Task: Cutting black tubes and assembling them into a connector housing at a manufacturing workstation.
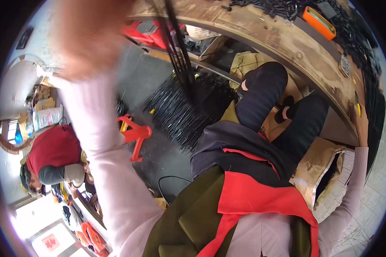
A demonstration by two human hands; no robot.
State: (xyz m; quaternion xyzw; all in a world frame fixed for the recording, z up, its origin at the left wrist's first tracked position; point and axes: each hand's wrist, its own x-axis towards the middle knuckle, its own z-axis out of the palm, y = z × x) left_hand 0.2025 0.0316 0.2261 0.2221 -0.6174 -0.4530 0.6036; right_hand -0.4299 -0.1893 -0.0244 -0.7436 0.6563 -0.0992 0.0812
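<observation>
the worn wooden desk point(248, 21) curves across the top and right, and below it a broad heap of thin black strips point(171, 113) lies on the floor. a loose bundle of similar strips point(182, 64) hangs above that heap, just right of the raised left hand point(94, 36) – motion blur hides whether the left grip is closed on it. the right hand point(362, 124), at the far right of the desk, has its grip closed around a yellow-handled tool point(358, 108).

to handle the strips well, i'd judge, lift with the whole arm so the lower ends clear the heap, then keep the strips parallel, and lastly pinch snugly without kinking them; the tool's tip is best kept away from the other hand.

by count: one desk, one floor heap – its strips too tangled to number – one brown paper sack point(309, 165), one red frame point(137, 135), one hanging bundle, two hands, one orange tray point(319, 22), one yellow-handled tool, and countless small black parts point(270, 8) on the desk.
</observation>
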